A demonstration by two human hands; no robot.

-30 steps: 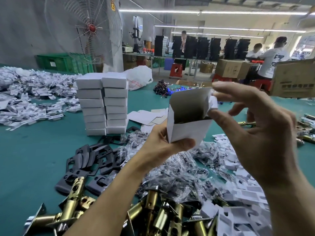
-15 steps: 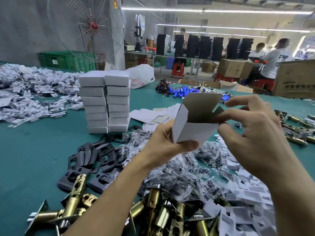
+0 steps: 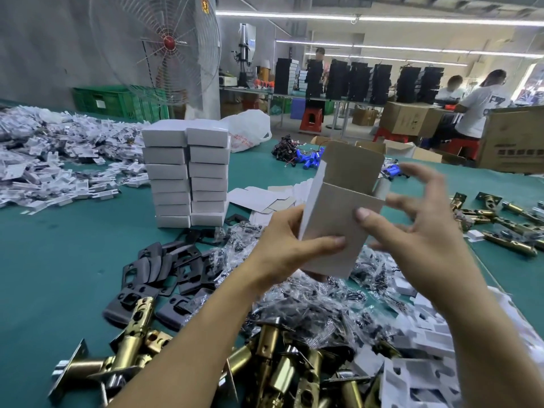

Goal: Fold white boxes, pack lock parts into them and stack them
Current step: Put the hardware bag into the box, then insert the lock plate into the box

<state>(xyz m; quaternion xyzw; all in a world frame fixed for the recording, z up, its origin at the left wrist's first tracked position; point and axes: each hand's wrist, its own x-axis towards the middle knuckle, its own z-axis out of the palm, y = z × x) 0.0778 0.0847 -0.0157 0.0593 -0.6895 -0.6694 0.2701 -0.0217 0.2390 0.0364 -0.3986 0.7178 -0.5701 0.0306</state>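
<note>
While the left hand (image 3: 282,245) grips the lower part of the white box (image 3: 335,207), thumb across its front face and fingers behind, the box hangs upright in the air above the green tabletop (image 3: 59,260), over the heap of bagged screws (image 3: 309,307). The right hand (image 3: 418,231) is spread wide. Its thumb touches the front face and its blurred fingers fan out just beside the upper right corner, closed round nothing.

The folding step looks almost done: the box is squared into a tube with its mouth open and nothing yet inside. Whether the bottom is tucked shut cannot be told, since the left hand hides it.

Next comes packing. The free right hand would need to reach down for the parts, likely a brass latch (image 3: 132,346), a black plate (image 3: 164,269) and a screw bag. The left must keep the mouth up without crushing the thin walls. After that the flaps want tucking, and the box belongs on the stack of finished boxes (image 3: 188,172), well apart to the left.

The box is plain white card outside and dull grey-brown inside. Its lid flap stands straight up at the back, with a small dust flap at each side of the mouth.
</note>
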